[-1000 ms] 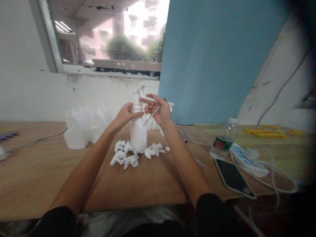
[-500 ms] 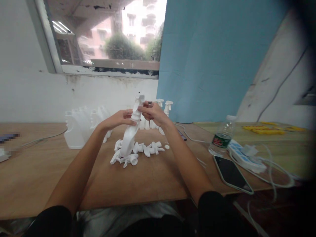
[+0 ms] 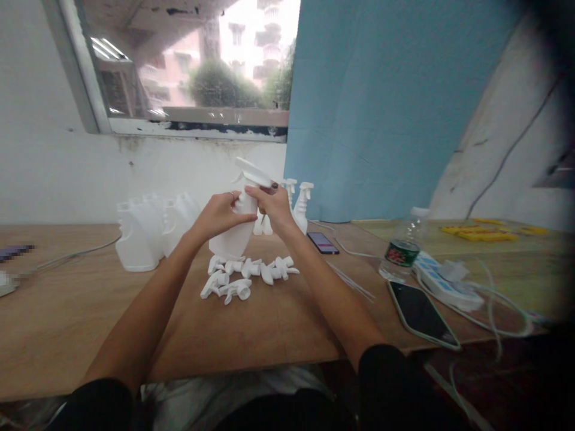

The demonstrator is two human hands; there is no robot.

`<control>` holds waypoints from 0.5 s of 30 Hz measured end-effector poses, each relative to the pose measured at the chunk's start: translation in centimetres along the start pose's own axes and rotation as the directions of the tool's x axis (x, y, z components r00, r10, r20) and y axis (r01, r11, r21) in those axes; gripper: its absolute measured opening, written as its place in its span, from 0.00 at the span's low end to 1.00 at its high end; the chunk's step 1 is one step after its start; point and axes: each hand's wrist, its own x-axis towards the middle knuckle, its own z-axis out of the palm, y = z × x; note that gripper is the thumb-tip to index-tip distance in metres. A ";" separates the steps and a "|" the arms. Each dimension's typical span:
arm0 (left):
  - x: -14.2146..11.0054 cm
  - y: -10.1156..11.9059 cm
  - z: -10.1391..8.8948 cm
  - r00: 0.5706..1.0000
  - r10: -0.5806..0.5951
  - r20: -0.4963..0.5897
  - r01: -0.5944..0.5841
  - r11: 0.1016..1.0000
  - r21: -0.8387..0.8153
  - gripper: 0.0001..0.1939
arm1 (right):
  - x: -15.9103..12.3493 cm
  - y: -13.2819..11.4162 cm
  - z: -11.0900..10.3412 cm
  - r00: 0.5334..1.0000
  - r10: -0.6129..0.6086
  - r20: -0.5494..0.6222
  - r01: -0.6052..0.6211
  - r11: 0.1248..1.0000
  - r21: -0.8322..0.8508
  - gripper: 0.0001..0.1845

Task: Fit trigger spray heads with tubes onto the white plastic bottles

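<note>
A white spray bottle (image 3: 231,240) is held tilted above the table, its trigger head (image 3: 253,172) on the neck and pointing to the upper left. My left hand (image 3: 220,212) is closed around the bottle just below the neck. With its fingers at the collar and trigger head, my right hand (image 3: 275,206) grips from the right; its fingertips are partly hidden. Below the bottle lie several loose white trigger heads (image 3: 236,290). Behind my right hand stand several white spray bottles (image 3: 302,206) with heads fitted.
Several headless white bottles (image 3: 137,239) stand at left. To the right are a phone (image 3: 323,242), thin white tubes (image 3: 353,281), a water bottle (image 3: 402,251), a larger phone (image 3: 422,314), a power strip (image 3: 449,287) with cables and yellow packets (image 3: 480,233).
The spray bottle has turned in my hands, so its trigger head swung round to point left. Its base moved up and away from the loose heads. My right hand shifted slightly.
</note>
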 end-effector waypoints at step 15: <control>0.1 -1.0 -1.0 0.994 -0.023 0.109 0.024 1.000 -0.011 0.23 | 0.2 0.4 -0.5 0.985 -0.035 0.170 0.010 0.990 0.143 0.30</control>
